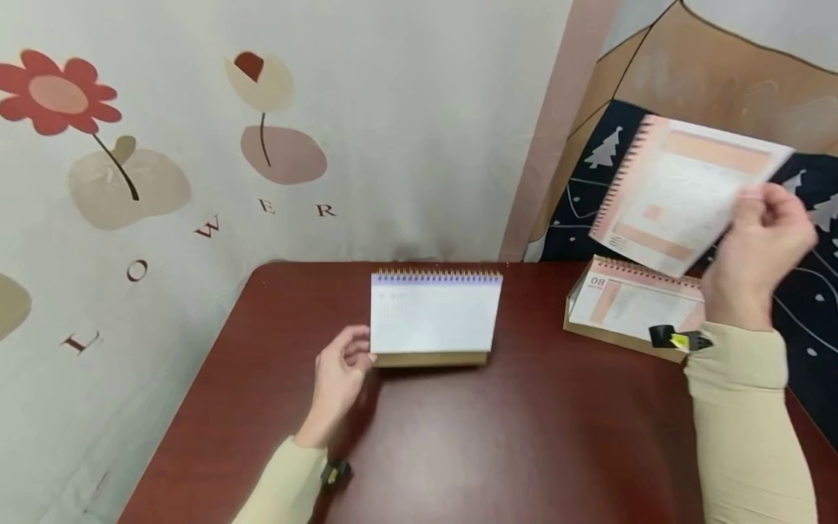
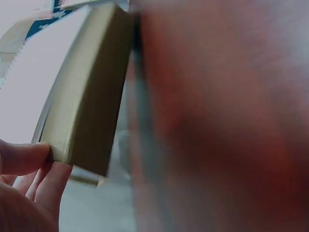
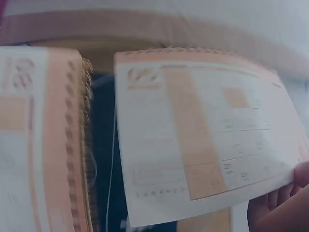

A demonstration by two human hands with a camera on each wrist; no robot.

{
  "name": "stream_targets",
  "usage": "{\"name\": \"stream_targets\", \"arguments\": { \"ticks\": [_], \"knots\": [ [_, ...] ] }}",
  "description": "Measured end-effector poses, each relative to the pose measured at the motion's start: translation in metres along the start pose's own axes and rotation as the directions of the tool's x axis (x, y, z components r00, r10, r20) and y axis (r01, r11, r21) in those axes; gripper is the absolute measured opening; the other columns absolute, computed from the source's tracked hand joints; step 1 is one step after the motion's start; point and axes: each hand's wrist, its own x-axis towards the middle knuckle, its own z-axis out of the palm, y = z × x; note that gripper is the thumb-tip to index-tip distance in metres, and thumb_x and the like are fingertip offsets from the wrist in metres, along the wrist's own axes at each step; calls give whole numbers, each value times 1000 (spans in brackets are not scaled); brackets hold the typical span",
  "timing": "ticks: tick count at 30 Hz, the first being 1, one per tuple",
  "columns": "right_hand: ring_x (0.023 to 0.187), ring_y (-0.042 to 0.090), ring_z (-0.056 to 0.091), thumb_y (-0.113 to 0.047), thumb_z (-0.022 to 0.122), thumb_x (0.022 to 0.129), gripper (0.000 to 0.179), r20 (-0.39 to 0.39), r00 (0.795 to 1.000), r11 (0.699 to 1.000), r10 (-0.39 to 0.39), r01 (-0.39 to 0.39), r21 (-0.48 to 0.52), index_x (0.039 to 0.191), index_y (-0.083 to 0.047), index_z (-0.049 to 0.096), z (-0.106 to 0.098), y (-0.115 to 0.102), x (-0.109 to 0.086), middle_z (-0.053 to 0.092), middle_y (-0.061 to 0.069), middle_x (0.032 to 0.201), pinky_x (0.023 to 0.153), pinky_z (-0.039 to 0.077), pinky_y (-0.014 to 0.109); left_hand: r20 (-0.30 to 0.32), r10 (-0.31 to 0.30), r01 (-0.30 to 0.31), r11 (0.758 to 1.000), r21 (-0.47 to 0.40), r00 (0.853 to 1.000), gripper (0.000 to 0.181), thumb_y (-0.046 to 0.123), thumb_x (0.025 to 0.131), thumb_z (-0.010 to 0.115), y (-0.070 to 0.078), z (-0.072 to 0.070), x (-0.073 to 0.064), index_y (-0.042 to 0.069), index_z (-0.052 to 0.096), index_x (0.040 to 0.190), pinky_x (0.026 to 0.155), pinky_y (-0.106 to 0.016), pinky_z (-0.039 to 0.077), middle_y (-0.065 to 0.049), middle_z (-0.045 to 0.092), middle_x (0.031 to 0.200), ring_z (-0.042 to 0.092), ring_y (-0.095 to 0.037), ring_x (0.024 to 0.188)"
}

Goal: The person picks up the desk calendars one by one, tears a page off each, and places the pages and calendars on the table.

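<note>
My left hand (image 1: 340,378) pinches the lower left corner of a white desk calendar (image 1: 432,313) with a purple-edged spiral top and a brown cardboard base (image 2: 82,92). In the left wrist view, the thumb lies on the base and the other fingers are behind it. Whether this calendar touches the table is hard to tell. Up at the right, my right hand (image 1: 759,247) grips the edge of a calendar page (image 1: 700,189) with pink and orange blocks and binding along one side. Below it stands a second desk calendar (image 1: 622,295), marked 08, partly hidden by my right wrist.
The dark red table (image 1: 524,429) has rounded corners and meets a pale curtain (image 1: 419,131) with printed flowers and letters. A dark blue cloth (image 1: 812,291) with white trees hangs at the right, behind the 08 calendar.
</note>
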Motion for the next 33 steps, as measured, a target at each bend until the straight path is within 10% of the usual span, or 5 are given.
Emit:
{"name": "stream_targets", "arguments": {
  "ticks": [7,22,28,33],
  "knots": [
    [77,13,53,1,68,95,10,218,965,962,-143,187,-197,90,-5,74,-2,2,-42,63,3,84,70,40,23,14,39,-38,998,-42,999,34,-17,84,67,4,3,19,0,71,113,76,-19,58,-18,76,97,73,-26,87],
    [93,8,59,1,61,99,16,538,829,864,-156,378,-332,109,14,61,-23,30,-109,59,-13,102,80,48,18,-7,-28,28,999,-24,1000,36,-15,85,67,-5,-5,27,1,71,116,70,-15,54,-19,76,98,72,-23,85],
    [99,6,58,9,62,94,11,632,749,815,-201,485,-316,104,13,63,-32,42,-126,63,3,102,84,49,12,-13,-43,42,999,-29,999,35,-15,86,67,-7,-5,28,2,71,117,71,-15,55,-18,75,99,71,-20,85],
    [97,14,58,10,66,89,13,717,644,748,-268,608,-266,100,6,67,-39,50,-139,64,17,98,87,45,15,-14,-47,46,998,-38,999,35,-15,86,67,-6,-5,28,1,71,117,71,-14,54,-19,75,99,71,-22,87]
  ]
}}
